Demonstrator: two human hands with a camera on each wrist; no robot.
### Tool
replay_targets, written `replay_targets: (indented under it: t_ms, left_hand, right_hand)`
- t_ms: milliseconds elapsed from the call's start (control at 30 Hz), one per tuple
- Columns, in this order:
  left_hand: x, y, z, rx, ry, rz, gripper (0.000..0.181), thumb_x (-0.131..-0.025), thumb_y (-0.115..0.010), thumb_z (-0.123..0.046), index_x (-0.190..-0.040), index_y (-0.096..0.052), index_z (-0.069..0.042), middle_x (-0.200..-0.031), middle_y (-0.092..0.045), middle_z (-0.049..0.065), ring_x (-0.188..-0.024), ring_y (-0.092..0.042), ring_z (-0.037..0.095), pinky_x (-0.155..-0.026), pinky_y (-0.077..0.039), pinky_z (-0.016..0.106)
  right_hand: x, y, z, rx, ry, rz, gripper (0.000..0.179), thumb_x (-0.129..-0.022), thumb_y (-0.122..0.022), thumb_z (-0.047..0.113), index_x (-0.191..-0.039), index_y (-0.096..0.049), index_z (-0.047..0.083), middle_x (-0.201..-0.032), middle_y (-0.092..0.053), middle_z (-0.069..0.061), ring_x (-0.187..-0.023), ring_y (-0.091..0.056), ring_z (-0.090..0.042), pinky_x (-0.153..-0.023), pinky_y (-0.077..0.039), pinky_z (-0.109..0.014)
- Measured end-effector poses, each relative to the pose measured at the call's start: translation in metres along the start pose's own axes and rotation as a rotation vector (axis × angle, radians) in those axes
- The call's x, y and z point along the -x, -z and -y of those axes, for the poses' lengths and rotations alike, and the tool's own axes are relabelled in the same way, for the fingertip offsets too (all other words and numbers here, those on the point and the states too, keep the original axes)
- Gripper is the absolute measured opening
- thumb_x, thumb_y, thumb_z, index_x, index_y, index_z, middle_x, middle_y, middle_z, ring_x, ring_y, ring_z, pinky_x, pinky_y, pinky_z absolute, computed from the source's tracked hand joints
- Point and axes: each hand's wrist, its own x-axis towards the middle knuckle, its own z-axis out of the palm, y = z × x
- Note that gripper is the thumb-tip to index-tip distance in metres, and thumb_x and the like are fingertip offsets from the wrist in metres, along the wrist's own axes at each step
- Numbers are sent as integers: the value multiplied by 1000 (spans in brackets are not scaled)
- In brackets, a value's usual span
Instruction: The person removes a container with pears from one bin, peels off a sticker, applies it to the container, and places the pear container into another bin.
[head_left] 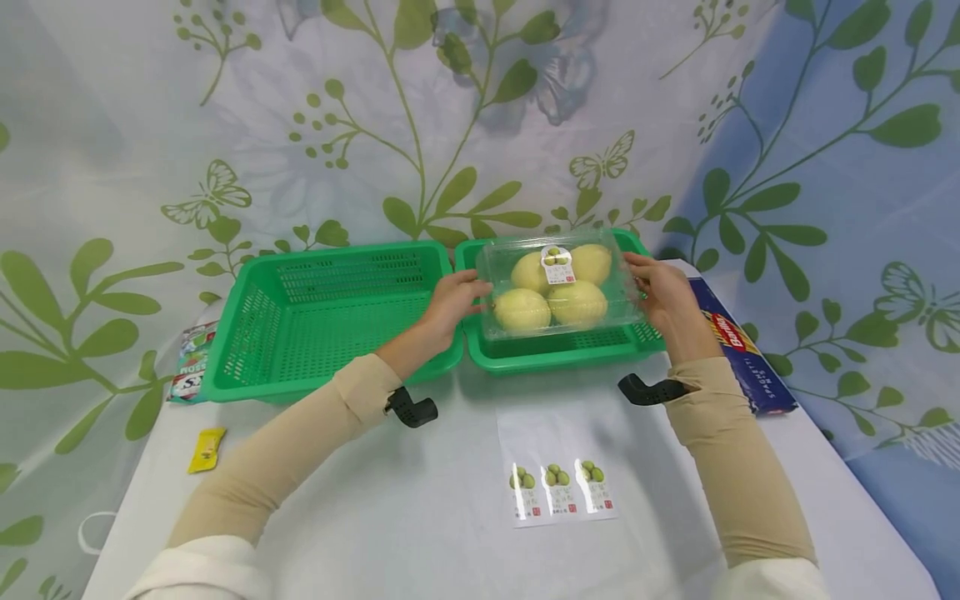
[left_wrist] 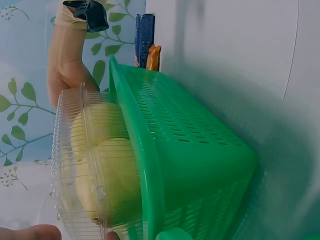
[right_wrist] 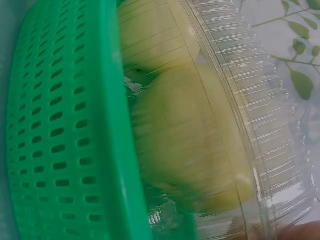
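A clear plastic clamshell box (head_left: 622, 312) holds several pale yellow oval fruits (head_left: 581, 302), and a small fruit label (head_left: 557, 267) sits on its lid. My left hand (head_left: 452, 302) grips the box's left end, while my right hand (head_left: 666, 296) holds the right end. The box is tilted over the right green basket (head_left: 555, 360), with its lower side close to the basket's rim. In the left wrist view, a left finger (left_wrist: 35, 233) lies along the lid and another tip shows beneath the edge. Only bits of the right fingers (right_wrist: 302, 232) appear in the right wrist view.
Another green basket (head_left: 330, 329) stands at the left. A sheet with three fruit labels (head_left: 562, 492) lies in front on the white table (head_left: 420, 533). A blue spaghetti pack (head_left: 750, 367) is at the right; a yellow wrapper (head_left: 206, 450) and a colourful packet (head_left: 192, 362) are left.
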Motion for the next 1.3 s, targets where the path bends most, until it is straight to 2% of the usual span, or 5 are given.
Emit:
replay_targets:
  t_ms: [400, 733, 1033, 1167, 1300]
  left_hand:
    - [-9, -8, 1, -34, 19, 15, 65, -101, -57, -16, -157, -29, -2, -159, -40, 15, -137, -52, 35, -120, -39, 44]
    - [-18, -19, -1, -66, 76, 69, 75, -100, -56, -17, -160, -14, -2, -169, -15, 13, -153, -27, 33, -122, -37, 47]
    - [-26, -25, -4, -57, 152, 97, 79, -101, -54, -19, -162, -6, -6, -170, -8, 13, -155, -16, 38, -124, -27, 58]
    - [-29, -30, 1, -60, 163, 82, 80, -101, -53, -20, -162, -4, -5, -170, -4, 13, -157, -10, 37, -125, -20, 63]
    - [-33, -34, 5, -95, 177, 76, 82, -100, -54, -23, -161, -3, -3, -170, -3, 14, -157, -5, 38, -127, -12, 62]
  right_hand:
    - [-11, 9, -10, 30, -20, -69, 50, -103, -56, 25, -152, -45, 18, -105, -57, 12, -77, -49, -5, -63, -44, -16]
    - [-21, 11, -19, 203, 25, -113, 21, -98, -63, 39, -108, -64, 21, -88, -57, 13, -83, -46, -7, -74, -38, -22]
    - [-31, 10, -25, 505, 3, -59, 69, -100, -58, 44, -156, -37, 10, -139, -50, -1, -115, -44, -15, -96, -38, -32]
    - [-31, 12, -30, 620, -20, 15, 71, -103, -53, 35, -160, -22, 5, -168, -17, -17, -144, -33, -34, -114, -37, -46]
    - [-32, 15, -34, 694, -37, 57, 72, -105, -53, 29, -160, -16, 2, -167, -18, -21, -152, -26, -38, -119, -34, -50]
